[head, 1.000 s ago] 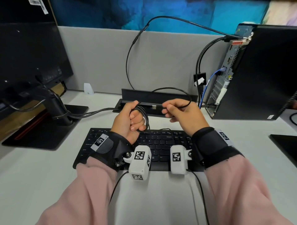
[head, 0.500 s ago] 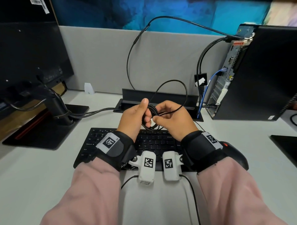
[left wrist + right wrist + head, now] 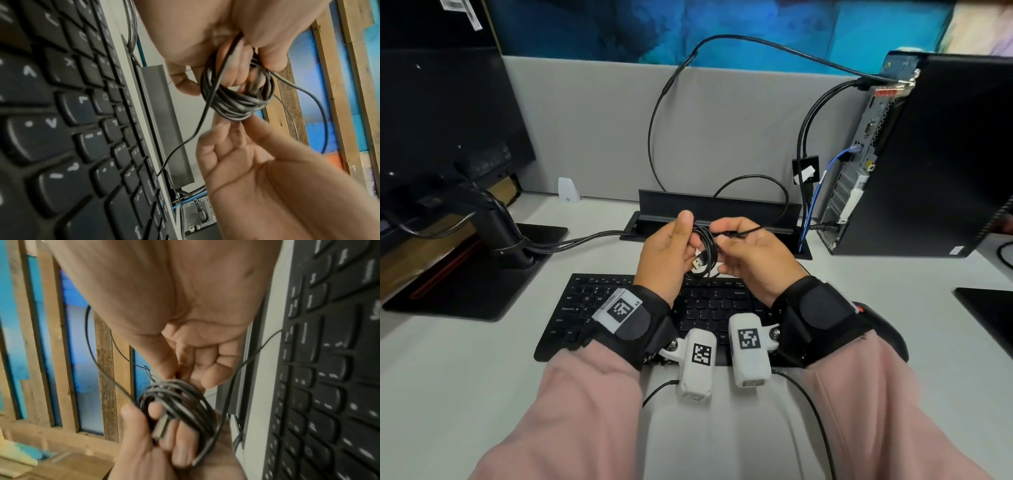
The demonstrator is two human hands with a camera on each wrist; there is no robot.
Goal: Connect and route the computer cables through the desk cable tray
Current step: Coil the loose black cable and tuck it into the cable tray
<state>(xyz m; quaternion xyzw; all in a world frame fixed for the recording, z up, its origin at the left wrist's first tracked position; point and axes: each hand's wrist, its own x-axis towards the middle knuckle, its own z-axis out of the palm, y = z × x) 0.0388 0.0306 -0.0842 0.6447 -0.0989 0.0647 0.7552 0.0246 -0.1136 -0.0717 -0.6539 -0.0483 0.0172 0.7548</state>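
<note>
A thin black USB cable (image 3: 705, 253) is wound in a small coil (image 3: 236, 99) round the fingers of my left hand (image 3: 671, 250), which grips it above the keyboard. Its silver USB plug (image 3: 700, 262) lies across the left fingers (image 3: 179, 434). My right hand (image 3: 753, 253) is close beside the coil and pinches a strand of the same cable at the coil's top (image 3: 164, 384). A loose loop (image 3: 756, 185) of it arcs over the black desk cable tray (image 3: 722, 209), whose lid stands raised at the desk's back edge.
The black keyboard (image 3: 619, 308) lies under both wrists, a mouse (image 3: 883, 329) to its right. A computer tower (image 3: 928, 154) with plugged black and blue cables stands back right. A monitor on its stand (image 3: 493, 236) fills the left. A grey partition (image 3: 602, 137) backs the desk.
A second ago my right hand held the plug end stretched out to the right. It came in to the left hand. The plug now lies in my left fingers, and the loose loop is smaller.
</note>
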